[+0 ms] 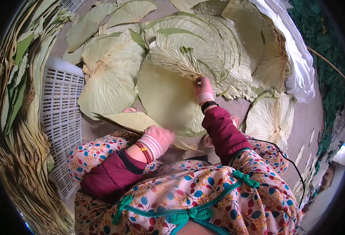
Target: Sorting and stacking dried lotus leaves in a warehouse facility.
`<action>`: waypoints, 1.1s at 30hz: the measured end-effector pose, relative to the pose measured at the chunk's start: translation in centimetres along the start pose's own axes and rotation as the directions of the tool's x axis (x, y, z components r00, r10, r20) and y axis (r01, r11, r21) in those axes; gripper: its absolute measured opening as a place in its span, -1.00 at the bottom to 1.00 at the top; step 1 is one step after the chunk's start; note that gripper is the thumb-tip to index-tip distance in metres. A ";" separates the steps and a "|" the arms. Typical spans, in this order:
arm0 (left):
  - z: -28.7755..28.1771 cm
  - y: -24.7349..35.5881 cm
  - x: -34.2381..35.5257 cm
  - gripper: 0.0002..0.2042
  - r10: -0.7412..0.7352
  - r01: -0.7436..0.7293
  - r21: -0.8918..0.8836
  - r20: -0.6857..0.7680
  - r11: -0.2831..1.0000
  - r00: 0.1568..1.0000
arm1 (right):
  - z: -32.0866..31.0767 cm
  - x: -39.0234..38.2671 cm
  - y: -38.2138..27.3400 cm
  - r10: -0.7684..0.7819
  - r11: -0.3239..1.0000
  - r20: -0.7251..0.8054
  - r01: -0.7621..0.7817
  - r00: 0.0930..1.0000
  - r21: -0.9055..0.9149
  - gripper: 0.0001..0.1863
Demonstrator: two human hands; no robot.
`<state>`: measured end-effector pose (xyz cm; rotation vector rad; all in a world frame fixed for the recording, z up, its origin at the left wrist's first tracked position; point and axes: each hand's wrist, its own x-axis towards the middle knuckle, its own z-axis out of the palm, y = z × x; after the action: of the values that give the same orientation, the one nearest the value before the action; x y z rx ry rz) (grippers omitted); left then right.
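Large pale green dried leaves, probably lotus leaves, lie before me. My right hand (204, 87) is closed around the bunched centre of a pleated dried leaf (174, 60), which fans out to the upper left. Beneath it spreads a broad, smooth leaf (162, 88). My left hand (157, 140), its fingertips blurred, is curled on a folded leaf (130, 120) close to my lap. That leaf shows on both sides of the fist. Both hands wear pink-and-white striped wraps over the palm.
At left stands a white plastic crate (63, 105) beside a tall stack of dried leaves (23, 129). Opened leaves (106, 70) cover the floor ahead. White sheeting (296, 51) and green netting (325, 78) lie at right. A black cable (294, 158) runs past my right knee.
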<state>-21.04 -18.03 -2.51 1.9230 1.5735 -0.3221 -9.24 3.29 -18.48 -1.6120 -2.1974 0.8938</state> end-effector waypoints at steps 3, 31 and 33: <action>-0.3 -0.2 0.0 -0.88 -0.020 0.020 0.014 0.008 1.000 1.000 | 0.5 2.4 -1.1 -0.016 0.996 -0.017 0.014 1.000 -0.087 -0.78; 1.5 2.3 -3.6 -0.61 -0.032 0.038 0.011 -0.327 0.999 0.944 | -1.9 -17.5 -4.6 -0.356 0.709 0.609 -0.220 0.709 0.670 -0.57; 1.7 2.7 -3.9 -0.62 -0.038 0.055 0.038 -0.352 0.998 0.935 | -2.3 -17.6 -5.0 -0.314 0.671 0.701 -0.372 0.640 0.641 -0.55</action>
<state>-19.13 -22.42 -0.88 2.0673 1.8548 -0.0327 -5.72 -13.27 -11.21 -0.8706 -1.6795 2.4862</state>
